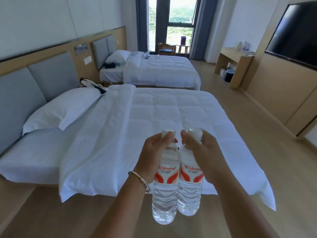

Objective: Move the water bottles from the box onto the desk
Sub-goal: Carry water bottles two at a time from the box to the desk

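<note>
I carry two clear water bottles with white caps and red-and-white labels, side by side in front of me. My left hand (pixel 154 152), with a bracelet on the wrist, grips the left bottle (pixel 165 191) near its neck. My right hand (pixel 200 152) holds the right bottle (pixel 189 189) the same way. Both bottles hang upright above the wooden floor at the foot of the near bed. The wooden desk (pixel 240 59) stands far off against the right wall, with a kettle and small items on it. No box is in view.
Two white beds fill the left and middle: the near bed (pixel 154 117) and the far bed (pixel 159 69). A wooden-floor aisle (pixel 231 103) runs between the beds and the right wall. A dark TV (pixel 295 31) hangs at the right. A chair (pixel 166 48) stands by the window.
</note>
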